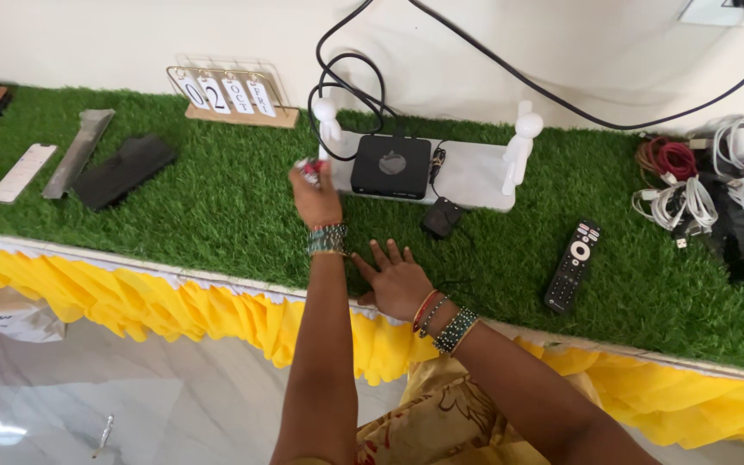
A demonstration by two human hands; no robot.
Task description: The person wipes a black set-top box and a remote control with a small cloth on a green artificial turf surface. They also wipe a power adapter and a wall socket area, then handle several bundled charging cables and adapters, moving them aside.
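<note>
The left hand (316,200) reaches out over the green artificial turf (217,207), its fingers pinched together on a small red-and-white object (307,169) held up just beside the near-left corner of the white tray (475,176); what the small object is cannot be told, as the fingers cover most of it. The right hand (398,284) lies flat, fingers spread apart and holding nothing, pressed on the turf near the front edge, which looks like a brace for the body while the other arm stretches forward. The tray sits toward the far wall with a small black box (391,166) on it, close enough for its black cables (350,77) to loop up the wall, and a white figurine (521,142) stands at its right end with another (327,120) at its left. A small black adapter (443,217) lies on the turf just near of the tray, and a black remote (573,265) lies further right, within easy reach. Bundled white and red cables (691,185) and chargers are heaped at the far right. On the left lie a flip calendar on a wooden base (232,96), a black pouch (124,170), a grey strip (79,151) and a white strip (22,172). The surface is a long ledge covered in turf, edged with a pleated yellow frill (174,301), against a pale wall; below is a glossy marble floor (131,396).
</note>
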